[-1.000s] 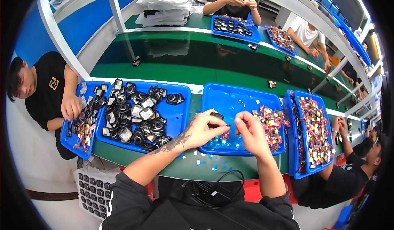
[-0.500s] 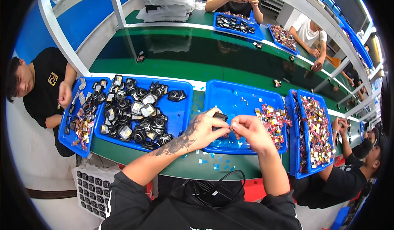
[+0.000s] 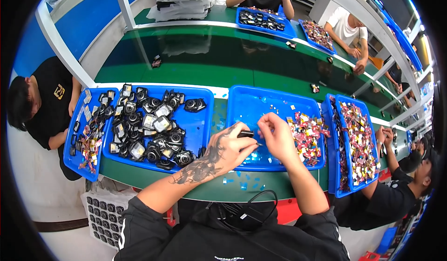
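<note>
Over the middle blue tray point(image 3: 242, 91), my left hand point(image 3: 228, 147) is closed around a small black camera unit point(image 3: 245, 134), most of which the fingers hide. A thin tip shows by its thumb. Just to the right, my right hand point(image 3: 279, 137) has thumb and forefinger pinched together, a small gap away from the left fingertips. Whatever is in that pinch is too small to make out. Small circuit boards with red and yellow parts point(image 3: 307, 140) are heaped in the tray's right side. Bits of blue film point(image 3: 243, 185) are scattered below it.
On the left stands a blue tray of black camera units point(image 3: 160, 123), beside a narrower mixed tray point(image 3: 91, 144). Stacked trays of circuit boards point(image 3: 356, 144) are at right. A green conveyor belt point(image 3: 209, 67) runs beyond; co-workers sit around. A black cable point(image 3: 242, 214) lies near my lap.
My right hand has drawn up and slightly away from the left, so the fingertips no longer meet. The view has shifted a little. The co-worker at left has leaned down and lowered a hand.
</note>
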### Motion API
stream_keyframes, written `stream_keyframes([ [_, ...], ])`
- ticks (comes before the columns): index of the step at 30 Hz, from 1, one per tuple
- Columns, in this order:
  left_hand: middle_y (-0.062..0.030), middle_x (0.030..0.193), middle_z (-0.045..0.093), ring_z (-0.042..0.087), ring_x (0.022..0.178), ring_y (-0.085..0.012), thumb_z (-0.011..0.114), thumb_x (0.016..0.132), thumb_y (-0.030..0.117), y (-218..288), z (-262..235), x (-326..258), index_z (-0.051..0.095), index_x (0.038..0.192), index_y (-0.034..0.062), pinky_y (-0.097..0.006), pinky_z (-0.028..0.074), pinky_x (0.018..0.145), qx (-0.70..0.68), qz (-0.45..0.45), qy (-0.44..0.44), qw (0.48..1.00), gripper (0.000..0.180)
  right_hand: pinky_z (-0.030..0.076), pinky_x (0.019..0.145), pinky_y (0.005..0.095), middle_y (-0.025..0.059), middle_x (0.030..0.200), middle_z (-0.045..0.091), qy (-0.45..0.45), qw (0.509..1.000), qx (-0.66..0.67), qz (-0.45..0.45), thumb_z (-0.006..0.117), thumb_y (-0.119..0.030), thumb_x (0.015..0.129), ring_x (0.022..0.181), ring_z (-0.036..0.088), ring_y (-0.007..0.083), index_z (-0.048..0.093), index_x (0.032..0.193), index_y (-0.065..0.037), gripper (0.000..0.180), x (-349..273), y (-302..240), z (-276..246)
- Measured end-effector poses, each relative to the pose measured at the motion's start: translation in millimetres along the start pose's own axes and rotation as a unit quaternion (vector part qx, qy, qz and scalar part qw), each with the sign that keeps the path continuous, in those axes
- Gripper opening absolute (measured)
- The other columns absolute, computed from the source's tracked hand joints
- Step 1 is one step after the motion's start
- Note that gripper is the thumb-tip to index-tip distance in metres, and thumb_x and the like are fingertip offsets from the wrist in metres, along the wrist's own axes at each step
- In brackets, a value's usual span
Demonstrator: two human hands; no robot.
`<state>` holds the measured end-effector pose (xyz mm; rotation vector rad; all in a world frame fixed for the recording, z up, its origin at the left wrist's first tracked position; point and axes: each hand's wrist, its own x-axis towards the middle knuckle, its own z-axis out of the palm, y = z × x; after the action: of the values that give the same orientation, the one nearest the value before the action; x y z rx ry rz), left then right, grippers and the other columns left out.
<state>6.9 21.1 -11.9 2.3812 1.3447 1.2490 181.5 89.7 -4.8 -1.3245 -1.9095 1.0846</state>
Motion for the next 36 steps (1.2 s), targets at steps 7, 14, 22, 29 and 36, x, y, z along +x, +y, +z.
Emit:
stream_keyframes([
  [7, -0.0056, 0.087, 0.063, 0.058, 0.080, -0.0107, 0.074, 0.084, 0.010, -12.0, 5.7, 0.6, 0.074, 0.091, -0.0008, -0.026, 0.047, 0.071, -0.356, -0.318, -0.017, 0.878, 0.013, 0.055, 0.077, 0.0325, 0.0134, 0.108, 0.064, -0.028, 0.992, 0.058, -0.107, 0.065, -0.002, 0.087, 0.097, 0.065, 0.0209, 0.069, 0.109, -0.003, 0.022, -23.0, -3.8, -8.0],
  [14, -0.0067, 0.109, 0.062, 0.056, 0.091, -0.0101, 0.058, 0.094, 0.006, -7.7, 2.8, 0.4, 0.058, 0.122, 0.0020, -0.025, 0.046, 0.075, -0.472, -0.315, -0.047, 0.822, 0.029, 0.053, 0.077, 0.0260, 0.0085, 0.094, 0.067, 0.076, 0.970, 0.211, -0.092, 0.059, -0.002, 0.094, 0.089, 0.063, 0.0118, 0.063, 0.097, 0.004, 0.008, -22.7, -12.7, 4.3],
  [22, -0.0106, 0.120, 0.057, 0.061, 0.102, -0.0172, 0.053, 0.093, -0.002, -14.2, 11.4, -1.1, 0.037, 0.135, 0.0059, -0.027, 0.050, 0.083, -0.543, -0.318, 0.068, 0.774, 0.045, 0.055, 0.075, 0.0245, 0.0075, 0.095, 0.068, 0.029, 0.945, 0.325, 0.029, 0.060, 0.000, 0.092, 0.087, 0.064, 0.0100, 0.065, 0.107, 0.006, 0.017, -33.2, -4.2, -1.4],
  [29, -0.0096, 0.106, 0.060, 0.063, 0.093, -0.0120, 0.064, 0.087, -0.004, -22.7, 12.2, -7.4, 0.048, 0.131, 0.0013, -0.024, 0.054, 0.078, -0.494, -0.353, 0.088, 0.790, 0.047, 0.054, 0.081, 0.0285, 0.0109, 0.110, 0.061, -0.043, 0.970, 0.224, -0.081, 0.063, 0.001, 0.088, 0.100, 0.061, 0.0159, 0.068, 0.099, 0.001, 0.012, -32.2, -3.1, 6.5],
  [36, -0.0059, 0.097, 0.066, 0.062, 0.078, -0.0076, 0.072, 0.086, 0.009, -10.0, -2.9, 3.1, 0.063, 0.117, 0.0009, -0.019, 0.048, 0.063, -0.263, -0.304, -0.005, 0.916, 0.033, 0.052, 0.068, 0.0296, 0.0135, 0.090, 0.064, 0.048, 0.987, 0.045, -0.146, 0.065, 0.001, 0.085, 0.076, 0.065, 0.0226, 0.067, 0.092, 0.001, 0.007, -29.7, -22.9, 14.2],
])
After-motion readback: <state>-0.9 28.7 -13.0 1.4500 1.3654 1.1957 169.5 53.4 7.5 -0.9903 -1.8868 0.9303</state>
